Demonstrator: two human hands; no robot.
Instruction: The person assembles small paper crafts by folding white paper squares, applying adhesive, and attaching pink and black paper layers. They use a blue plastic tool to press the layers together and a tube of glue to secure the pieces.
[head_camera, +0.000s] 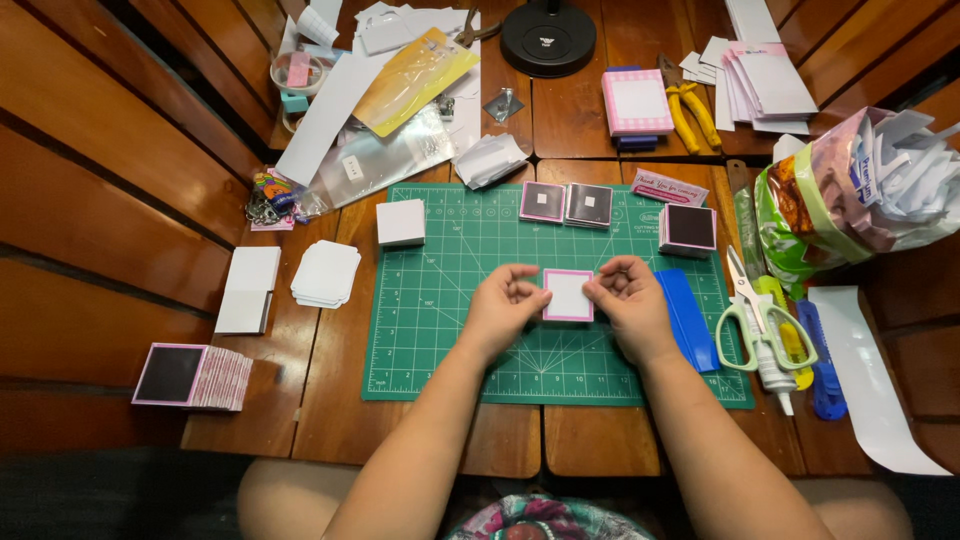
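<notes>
Hands meet over the middle of a green cutting mat (440, 340) that covers the centre of the wooden bench (330, 420). The left hand (503, 310) pinches the left edge of a small white card with a pink border (568, 295), fingers curled shut on it, and the right hand (630, 300) grips the right edge the same way, so the card lies flat on the mat between them. Near the mat's far edge sit two dark squares with pink borders (566, 203) side by side, a stack of dark-faced cards (688, 229) toward the far right corner, and a white square stack (401, 222) at the far left corner. A blue flat tool (687, 318) lies on the mat just beside the right hand. Green-handled scissors (757, 318) rest off the mat's right edge, beside a glue bottle (777, 370). On the bench's left side lie a pile of white rounded cards (326, 272), a white pad (248, 290) and, near the left front corner, a fanned stack of dark-faced pink-edged cards (192, 376). A plastic bag stuffed with paper scraps (860, 190) sits at the right edge.
</notes>
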